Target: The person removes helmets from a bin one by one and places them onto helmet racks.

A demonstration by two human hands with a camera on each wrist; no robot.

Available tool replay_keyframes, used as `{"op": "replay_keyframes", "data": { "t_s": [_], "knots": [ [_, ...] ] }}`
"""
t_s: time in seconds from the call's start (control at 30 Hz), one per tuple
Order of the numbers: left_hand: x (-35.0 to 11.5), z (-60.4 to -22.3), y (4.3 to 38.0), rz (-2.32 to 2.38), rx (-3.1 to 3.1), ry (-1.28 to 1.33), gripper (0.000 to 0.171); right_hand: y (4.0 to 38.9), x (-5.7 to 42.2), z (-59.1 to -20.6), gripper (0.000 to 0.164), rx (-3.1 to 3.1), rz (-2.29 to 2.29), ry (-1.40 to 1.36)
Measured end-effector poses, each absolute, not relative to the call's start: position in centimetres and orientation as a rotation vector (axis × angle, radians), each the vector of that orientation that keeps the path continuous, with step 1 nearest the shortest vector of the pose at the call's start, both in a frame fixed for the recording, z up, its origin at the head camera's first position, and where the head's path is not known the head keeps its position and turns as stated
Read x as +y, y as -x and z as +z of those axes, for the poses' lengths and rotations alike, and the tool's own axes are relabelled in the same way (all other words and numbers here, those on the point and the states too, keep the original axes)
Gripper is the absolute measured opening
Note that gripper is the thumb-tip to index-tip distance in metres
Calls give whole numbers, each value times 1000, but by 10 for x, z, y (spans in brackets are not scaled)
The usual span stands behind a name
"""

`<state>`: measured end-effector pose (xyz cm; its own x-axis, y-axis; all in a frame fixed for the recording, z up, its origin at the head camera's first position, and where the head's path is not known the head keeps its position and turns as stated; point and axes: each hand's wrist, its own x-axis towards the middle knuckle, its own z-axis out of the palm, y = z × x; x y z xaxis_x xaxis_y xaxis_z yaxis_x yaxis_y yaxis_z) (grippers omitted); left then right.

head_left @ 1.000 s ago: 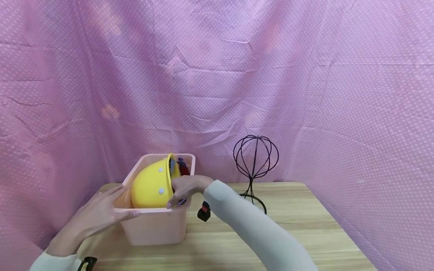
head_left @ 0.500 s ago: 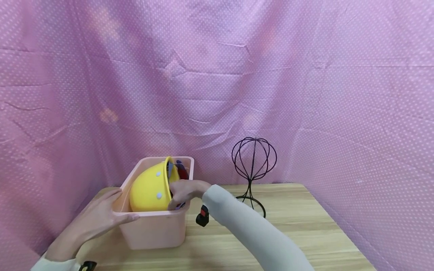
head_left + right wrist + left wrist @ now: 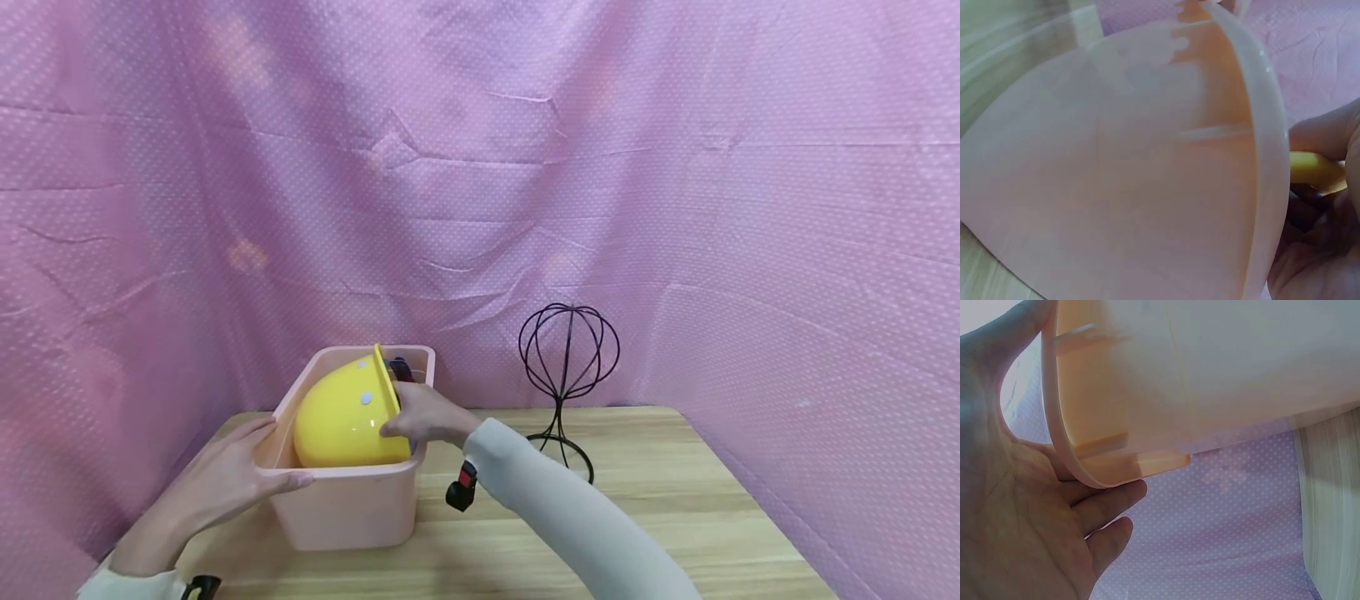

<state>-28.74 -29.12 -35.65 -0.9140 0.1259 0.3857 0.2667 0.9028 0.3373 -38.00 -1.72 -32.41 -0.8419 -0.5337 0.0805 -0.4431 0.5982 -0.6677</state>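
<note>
A yellow hard hat (image 3: 341, 425) with pale round studs lies tilted on its side in a pink plastic bin (image 3: 352, 512), its brim facing right. My right hand (image 3: 429, 414) grips that brim, thumb on the outer shell and fingers hidden inside. In the right wrist view, a bit of yellow brim (image 3: 1316, 169) shows between thumb and fingers, behind the bin wall. The bin's near left corner is held by my left hand (image 3: 217, 487), thumb along the front rim and fingers along the left side. Dark items (image 3: 402, 368) behind the hat are mostly hidden.
To the right of the bin stands a black wire stand (image 3: 564, 358) with a globe-shaped top and a ring base. The wooden table (image 3: 675, 500) is bordered by pink dotted cloth (image 3: 480, 208) behind and at both sides.
My right hand's thumb has come out from inside the hat onto its outer shell and now grips the brim. The hat has turned slightly, hiding its inside. The left hand stays on the bin.
</note>
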Motion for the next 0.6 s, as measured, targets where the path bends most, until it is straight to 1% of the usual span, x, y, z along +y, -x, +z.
{"op": "replay_keyframes", "data": {
  "t_s": [0.07,0.23,0.43,0.6],
  "knots": [
    [-290,-357,288,-573,-2697,280,111,380,-18,-325,45,2721,-1110,783],
    [-290,-356,290,-546,-2673,325,105,379,-20,-325,46,2726,-1172,719],
    [-292,-355,289,-541,-2685,337,107,378,-21,-322,49,2803,-1161,703],
    [-292,-353,290,-562,-2672,348,101,381,-20,-315,47,2843,-1152,723]
  ]
}}
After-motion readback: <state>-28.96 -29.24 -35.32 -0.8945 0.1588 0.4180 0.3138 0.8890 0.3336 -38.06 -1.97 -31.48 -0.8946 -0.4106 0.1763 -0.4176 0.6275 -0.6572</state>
